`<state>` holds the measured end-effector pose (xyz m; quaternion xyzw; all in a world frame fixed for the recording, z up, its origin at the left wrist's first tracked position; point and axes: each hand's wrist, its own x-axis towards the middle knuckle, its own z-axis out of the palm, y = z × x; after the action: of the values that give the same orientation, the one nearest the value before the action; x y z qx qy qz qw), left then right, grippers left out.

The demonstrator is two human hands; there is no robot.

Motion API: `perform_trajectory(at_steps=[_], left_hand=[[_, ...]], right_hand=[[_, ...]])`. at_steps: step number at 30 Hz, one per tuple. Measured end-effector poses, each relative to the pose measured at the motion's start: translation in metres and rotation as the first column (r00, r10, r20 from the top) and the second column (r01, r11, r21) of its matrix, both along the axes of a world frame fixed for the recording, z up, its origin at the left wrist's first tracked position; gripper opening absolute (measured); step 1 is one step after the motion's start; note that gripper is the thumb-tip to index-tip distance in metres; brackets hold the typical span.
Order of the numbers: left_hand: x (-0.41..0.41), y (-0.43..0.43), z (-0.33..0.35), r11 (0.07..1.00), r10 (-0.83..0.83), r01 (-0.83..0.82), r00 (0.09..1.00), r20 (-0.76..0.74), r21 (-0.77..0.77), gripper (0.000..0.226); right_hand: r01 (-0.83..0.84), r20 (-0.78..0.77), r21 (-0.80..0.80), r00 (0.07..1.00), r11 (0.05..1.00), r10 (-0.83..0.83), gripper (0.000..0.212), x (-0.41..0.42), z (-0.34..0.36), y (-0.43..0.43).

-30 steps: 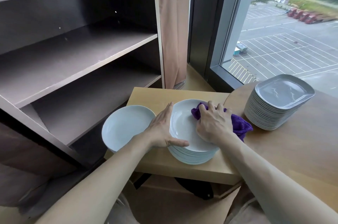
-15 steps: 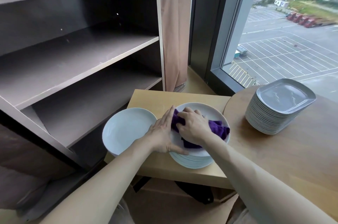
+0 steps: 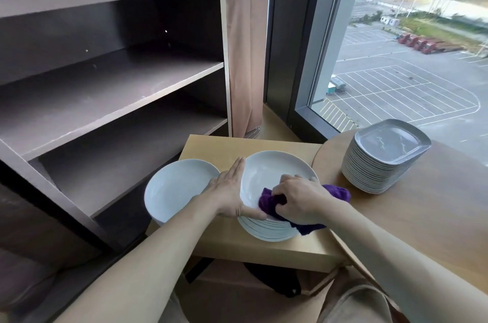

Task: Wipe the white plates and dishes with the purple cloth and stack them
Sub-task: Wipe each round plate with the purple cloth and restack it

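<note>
The right hand [image 3: 303, 202] is squeezing the purple cloth [image 3: 268, 202] in its curled fingers and rubbing it round the top plate [image 3: 266, 172]. The cloth was by the far rim, then beside the left fingers. Now it is coming to the near edge, by the left thumb. The left hand [image 3: 228, 192] is lying flat, fingers straight, steadying the plate. I think this plate is nearly clean.
</note>
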<state>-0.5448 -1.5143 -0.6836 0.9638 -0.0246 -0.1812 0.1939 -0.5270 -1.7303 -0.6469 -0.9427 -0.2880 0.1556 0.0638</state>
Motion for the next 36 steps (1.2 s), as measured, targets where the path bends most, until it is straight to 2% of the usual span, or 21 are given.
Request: perform_trajectory(at_steps=[7,11,16,21,25,33,36], left_hand=[[0.002,0.003,-0.007,0.999,-0.01,0.01,1.0,0.028,-0.032,0.159],[0.001,0.004,-0.017,0.987,0.035,-0.023,0.997,0.076,-0.159,0.159],[0.0,0.002,-0.022,0.974,0.054,-0.032,0.994,0.093,-0.225,0.16],[-0.001,0.002,-0.021,0.958,0.033,-0.001,0.994,0.107,-0.286,0.154],[-0.003,0.002,-0.02,0.95,0.036,-0.001,0.994,0.105,-0.313,0.155],[-0.006,0.001,-0.018,0.934,0.085,-0.048,0.992,0.092,-0.354,0.157],[-0.005,0.001,-0.016,0.938,0.094,-0.058,0.991,0.092,-0.341,0.157]], right_hand=[[0.118,0.239,-0.178,0.968,0.977,-0.074,0.02,0.025,-0.001,-0.015],[0.209,0.362,-0.105,0.919,0.972,-0.158,0.026,0.047,-0.016,-0.011],[0.151,0.436,0.011,0.889,0.988,-0.141,0.034,0.061,-0.045,0.007],[0.151,0.401,0.118,0.897,0.981,-0.186,0.037,0.066,-0.054,0.027],[0.142,0.27,0.246,0.94,0.959,-0.209,0.05,0.063,-0.05,0.038],[0.06,-0.036,0.191,0.998,0.98,-0.055,0.042,0.031,-0.034,0.046],[-0.011,-0.093,0.145,0.995,0.989,0.025,0.042,0.018,-0.028,0.033]])
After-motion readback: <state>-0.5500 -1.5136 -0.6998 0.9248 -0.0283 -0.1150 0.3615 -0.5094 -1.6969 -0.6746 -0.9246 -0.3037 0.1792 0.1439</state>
